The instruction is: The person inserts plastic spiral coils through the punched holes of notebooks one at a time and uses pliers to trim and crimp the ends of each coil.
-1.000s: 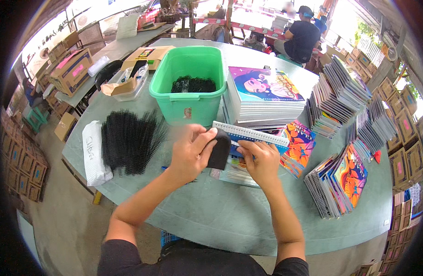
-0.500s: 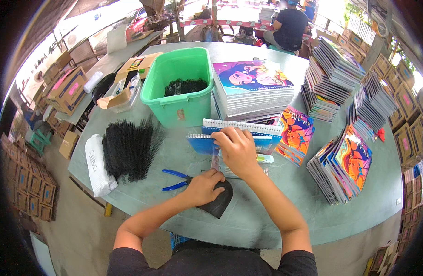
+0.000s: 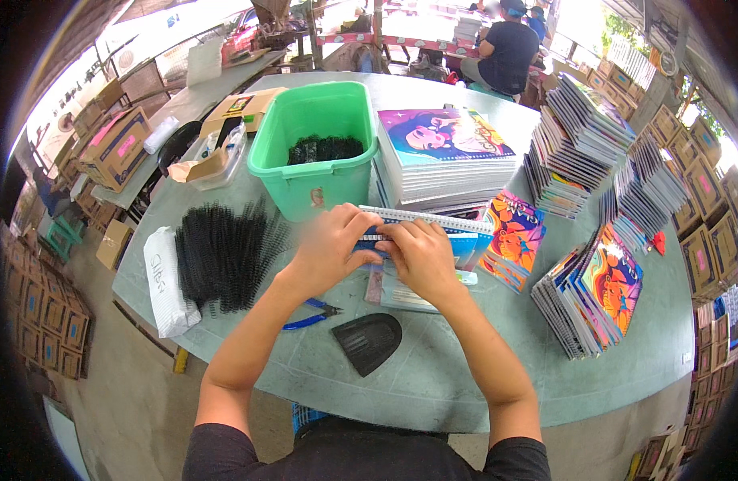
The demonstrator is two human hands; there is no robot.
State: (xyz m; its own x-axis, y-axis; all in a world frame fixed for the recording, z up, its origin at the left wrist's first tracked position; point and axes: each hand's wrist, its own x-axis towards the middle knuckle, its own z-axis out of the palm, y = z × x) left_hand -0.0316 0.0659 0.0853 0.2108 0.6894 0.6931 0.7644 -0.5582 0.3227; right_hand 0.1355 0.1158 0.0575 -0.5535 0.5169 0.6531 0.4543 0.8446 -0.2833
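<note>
In front of me a blue notebook [image 3: 465, 245] with a row of punched holes along its upper edge is standing up. My left hand [image 3: 330, 243] pinches the left end of that edge, fingertips closed. Beside it my right hand [image 3: 421, 255] has its fingers curled over the same edge, thumb toward the left hand. A black flat plastic piece [image 3: 367, 343] with a rounded end lies nearer to me on the table. Blue-handled pliers [image 3: 306, 320] lie left of it, partly hidden by my left forearm. A pile of black binding coils [image 3: 225, 260] spreads farther left.
A green bin [image 3: 313, 192] holding black coils stands at the far middle. A tall notebook stack [image 3: 449, 172] is next to it. Orange notebooks [image 3: 618, 276] and more stacks [image 3: 573, 148] fill the right. A white package [image 3: 170, 284] lies by the coil pile.
My left hand has left the black plastic piece and moved up to the notebook's edge. My right hand has stayed at the notebook, its fingers shifting slightly.
</note>
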